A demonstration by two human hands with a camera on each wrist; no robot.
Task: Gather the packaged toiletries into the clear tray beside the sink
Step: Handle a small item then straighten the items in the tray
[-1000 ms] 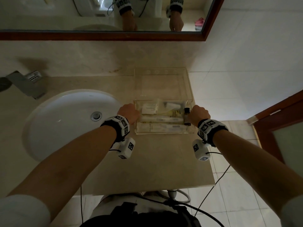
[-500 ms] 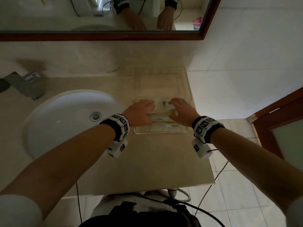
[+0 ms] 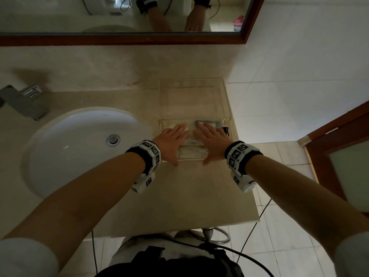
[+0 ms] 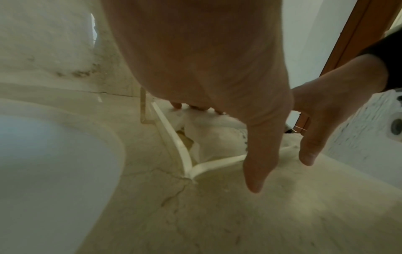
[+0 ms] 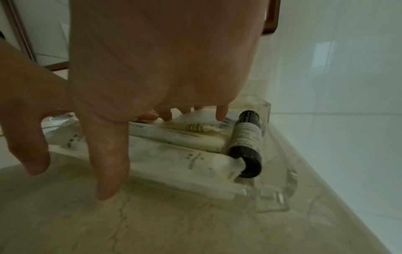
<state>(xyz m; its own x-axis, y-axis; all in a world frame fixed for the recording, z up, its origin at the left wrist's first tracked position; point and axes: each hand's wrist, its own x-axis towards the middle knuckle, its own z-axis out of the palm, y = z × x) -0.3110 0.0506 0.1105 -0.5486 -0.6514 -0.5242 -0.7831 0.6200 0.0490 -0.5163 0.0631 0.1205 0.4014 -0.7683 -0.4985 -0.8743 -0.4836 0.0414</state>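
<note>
Spreading flat now, the left hand (image 3: 171,139) and right hand (image 3: 212,141) have let go of the clear plastic tray's (image 3: 225,120) ends. Both open palms press the white packaged toiletries (image 5: 182,159) down inside it, so gathering looks nearly finished.

white sink (image 3: 79,148), beige counter (image 3: 199,196), black bottle (image 5: 245,146), white packets (image 5: 185,163).

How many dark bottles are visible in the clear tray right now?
1. The dark bottle lies on its side along the right wall of the clear tray, beside the white packets. Both hands cover much of the tray, so another could be hidden.
</note>
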